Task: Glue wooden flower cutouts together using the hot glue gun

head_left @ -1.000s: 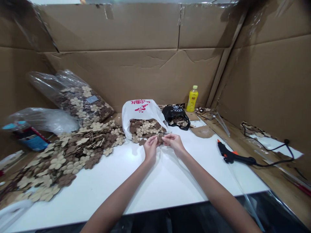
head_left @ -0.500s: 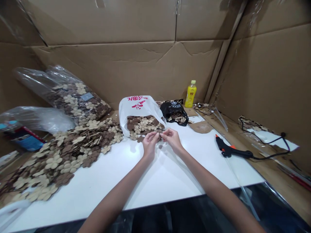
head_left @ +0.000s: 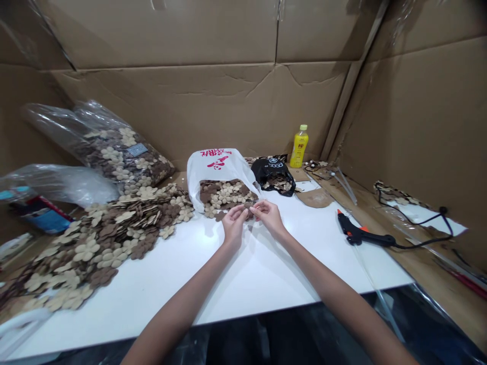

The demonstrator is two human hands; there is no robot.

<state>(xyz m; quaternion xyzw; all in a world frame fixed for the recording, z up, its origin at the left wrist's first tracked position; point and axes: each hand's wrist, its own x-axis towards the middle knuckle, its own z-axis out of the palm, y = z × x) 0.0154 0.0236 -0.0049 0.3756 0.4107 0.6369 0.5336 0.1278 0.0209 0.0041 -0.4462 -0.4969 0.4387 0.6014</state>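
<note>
Between my two hands is a small brown flower-shaped piece [head_left: 249, 207], held over the white tabletop [head_left: 163, 299]. The fingers of my left hand [head_left: 233, 223] pinch its left side. My right hand [head_left: 269, 217] grips the right side with thumb and fingertips, so much of the piece is hidden. Just behind my hands a white plastic bag [head_left: 216, 165] lies open toward me, with tan and brown flowers [head_left: 228, 192] inside. To its right sits a black plastic bag [head_left: 272, 172] of similar flowers.
A large heap of flower pieces [head_left: 114, 238] covers the left side, with a clear bag of flowers [head_left: 125, 152] behind it. On the right lies a black glue gun [head_left: 361, 235] with its cord. A yellow bottle [head_left: 299, 147] stands at the back against cardboard walls [head_left: 182, 111].
More of the brown flower piece shows between my fingertips now. My hands stay in nearly the same place, with only a slight shift of the fingers.
</note>
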